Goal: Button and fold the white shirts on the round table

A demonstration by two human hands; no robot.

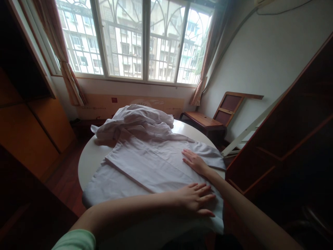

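Observation:
A pale white garment (153, 163), like a long shirt or coat, is spread over a round white table (84, 166). Its near edge hangs over the table's front, and a folded strip runs along its left part. Flat on the cloth near the front right lies my left hand (195, 199), its fingers spread and pointing right. Farther in, my right hand (194, 161) rests palm down on the garment, fingers extended to the left, beside what looks like a sleeve (209, 154). More white cloth (140, 116) is heaped in loose folds at the table's far side.
Beyond the table, a flat cardboard panel (104, 104) leans below the barred window (125, 38). A wooden bench (201, 118) and a wooden frame (229, 106) stand at the back right. Dark wooden furniture (275, 152) rises close on the right; cabinets (33, 128) line the left.

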